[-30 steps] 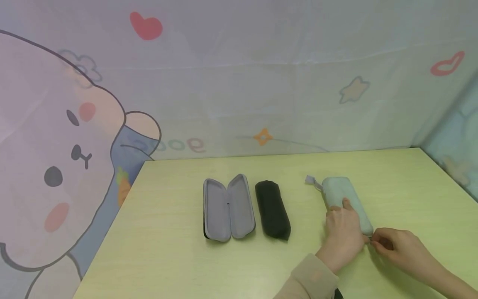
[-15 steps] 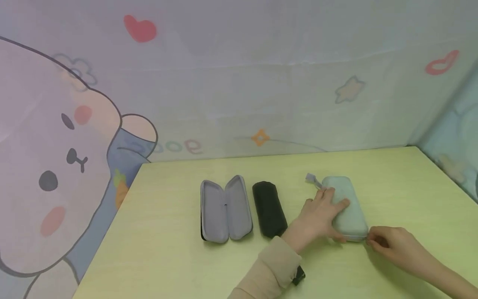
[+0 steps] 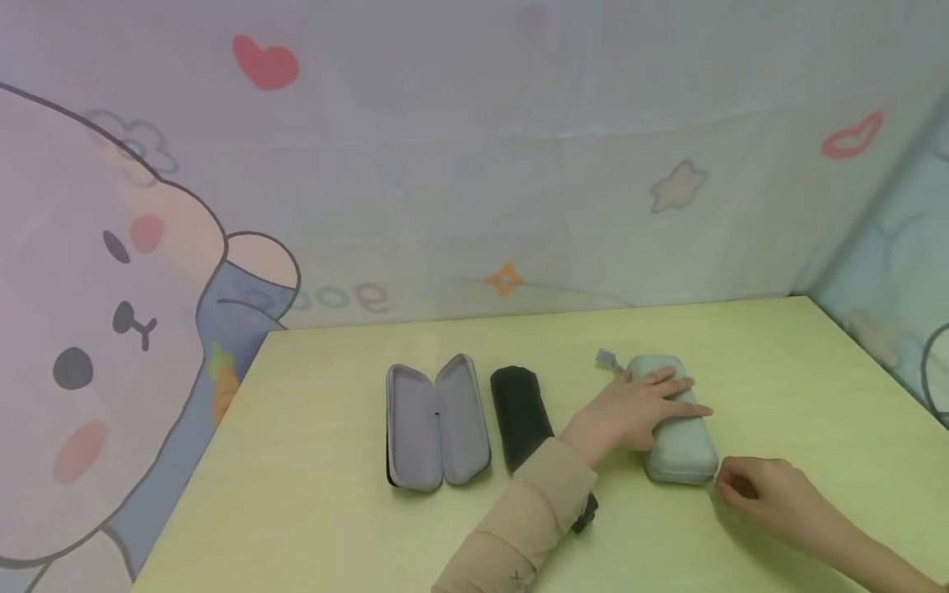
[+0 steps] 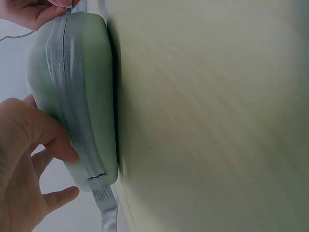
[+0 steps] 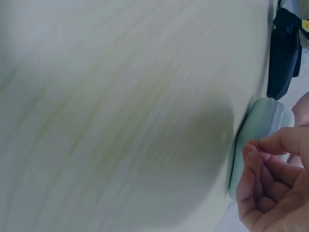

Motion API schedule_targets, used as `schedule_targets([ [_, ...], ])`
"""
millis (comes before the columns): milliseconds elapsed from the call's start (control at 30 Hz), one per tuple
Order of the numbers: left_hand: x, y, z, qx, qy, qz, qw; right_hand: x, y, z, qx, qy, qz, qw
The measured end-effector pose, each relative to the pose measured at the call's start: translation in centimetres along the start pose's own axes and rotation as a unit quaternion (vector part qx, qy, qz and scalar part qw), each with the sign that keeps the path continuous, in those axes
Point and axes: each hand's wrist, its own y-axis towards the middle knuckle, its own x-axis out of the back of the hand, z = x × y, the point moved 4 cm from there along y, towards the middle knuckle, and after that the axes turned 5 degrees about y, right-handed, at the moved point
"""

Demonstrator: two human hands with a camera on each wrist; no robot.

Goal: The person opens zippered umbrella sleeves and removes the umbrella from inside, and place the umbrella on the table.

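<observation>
A pale green zip case (image 3: 682, 449) lies on the right part of the table, a grey strap (image 3: 610, 360) at its far left corner. My left hand (image 3: 638, 409) rests across its top, fingers spread and mostly straight. In the left wrist view, one fingertip of that hand presses the grey zipper band (image 4: 72, 92) near the strap. At the case's near right corner, my right hand (image 3: 774, 498) pinches a small metal zipper pull (image 4: 69, 8) between thumb and finger. The zipper looks closed along the visible side.
An open case (image 3: 437, 428) with grey lining lies left of centre. Beside it is a black case (image 3: 519, 412), partly covered by my left sleeve (image 3: 530, 511). A printed cloth (image 3: 415, 198) hangs behind the table (image 3: 311, 412).
My left hand has left the near end of the green case and slid left and back onto its top, fingers spreading. The right hand stays at the near right corner.
</observation>
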Motion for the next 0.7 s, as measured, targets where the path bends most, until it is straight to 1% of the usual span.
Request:
schedule_targets([
  [100, -0.15, 0.19, -0.08, -0.006, 0.004, -0.002, 1.0000, -0.20, -0.14, 0.00, 0.005, 0.005, -0.010, 1.000],
  [267, -0.37, 0.24, -0.19, -0.006, 0.015, -0.012, 0.9998, -0.38, -0.26, 0.02, 0.016, -0.002, -0.035, 0.999],
  [500, -0.66, 0.46, -0.38, 0.004, 0.018, -0.025, 0.9995, -0.36, -0.66, 0.01, -0.004, -0.023, -0.062, 0.998],
  [700, -0.55, 0.51, -0.45, 0.018, 0.023, -0.025, 0.9993, -0.22, -0.78, -0.10, -0.007, -0.034, -0.080, 0.996],
])
